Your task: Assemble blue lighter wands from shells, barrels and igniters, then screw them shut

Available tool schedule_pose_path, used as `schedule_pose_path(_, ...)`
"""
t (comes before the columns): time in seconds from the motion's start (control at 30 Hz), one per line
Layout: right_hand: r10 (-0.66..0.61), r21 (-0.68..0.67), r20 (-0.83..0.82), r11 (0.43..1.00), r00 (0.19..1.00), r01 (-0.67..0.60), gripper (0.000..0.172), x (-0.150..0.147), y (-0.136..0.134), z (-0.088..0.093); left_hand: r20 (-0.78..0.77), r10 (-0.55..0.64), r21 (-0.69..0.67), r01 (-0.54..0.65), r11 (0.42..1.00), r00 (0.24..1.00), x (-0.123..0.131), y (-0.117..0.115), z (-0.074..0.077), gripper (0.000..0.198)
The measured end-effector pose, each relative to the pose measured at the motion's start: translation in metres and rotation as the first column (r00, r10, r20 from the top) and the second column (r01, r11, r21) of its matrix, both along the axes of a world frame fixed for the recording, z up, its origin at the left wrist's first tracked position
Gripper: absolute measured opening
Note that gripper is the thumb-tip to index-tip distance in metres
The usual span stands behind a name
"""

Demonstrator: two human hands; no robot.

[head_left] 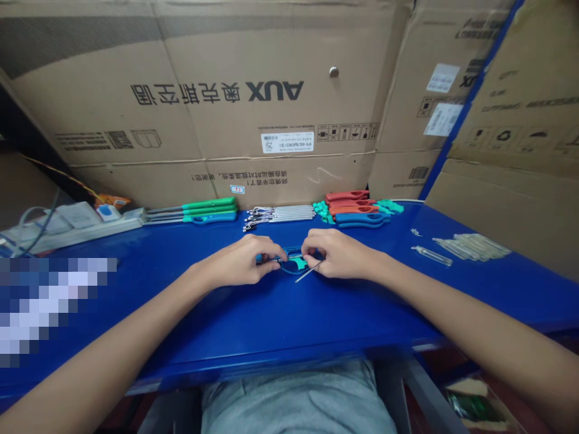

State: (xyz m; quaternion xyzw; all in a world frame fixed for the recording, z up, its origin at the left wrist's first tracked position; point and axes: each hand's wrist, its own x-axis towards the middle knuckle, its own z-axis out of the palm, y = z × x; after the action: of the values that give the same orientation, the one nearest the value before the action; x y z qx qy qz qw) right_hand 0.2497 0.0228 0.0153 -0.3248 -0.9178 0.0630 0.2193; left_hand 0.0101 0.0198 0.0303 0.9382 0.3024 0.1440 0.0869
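In the middle of the blue table lies a blue plastic lighter handle shell [291,270], its inside facing up. A small turquoise piece [299,263] sits in it. My left hand [252,259] pinches the shell's left end between thumb and fingers. My right hand [337,254] is closed over the right end, with a thin pointed metal tool [307,273] sticking out below its fingers toward the lower left. The fingertips hide part of the shell, and what else they touch inside it cannot be made out.
Behind my hands are green-handled long lighters [210,208], slim silvery tubes with wires [284,213], red and orange handle shells [346,202], blue shells [362,220] and turquoise pieces [324,211]. Clear plastic tubes [473,247] lie right, a power strip [90,229] left. Cardboard [203,132] walls the back.
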Motion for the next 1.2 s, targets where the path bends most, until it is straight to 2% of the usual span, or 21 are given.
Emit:
schedule_pose_path(0.17,-0.059,0.032,-0.014,0.998,0.998,0.060,0.005,-0.0003,0.0002,0.0007,-0.007,0.000,0.068,0.001,0.998,1.000,0.0008,-0.0019,0.0007,0.020)
schedule_pose_path(0.37,-0.088,0.049,0.044,0.995,0.995,0.086,0.015,-0.0007,-0.0005,0.0014,-0.009,0.001,0.096,0.000,0.995,1.000,0.0020,-0.0020,-0.0012,0.022)
schedule_pose_path(0.6,-0.123,0.033,0.118,0.992,0.985,0.120,0.016,-0.0029,-0.0034,0.0041,-0.019,-0.009,0.102,0.011,0.995,1.000,0.0004,-0.0010,-0.0047,0.023)
schedule_pose_path(1.2,-0.105,0.019,0.146,0.994,0.984,0.103,0.017,-0.0038,-0.0050,0.0057,-0.046,-0.030,0.100,0.035,0.994,0.998,0.0018,-0.0017,-0.0052,0.025)
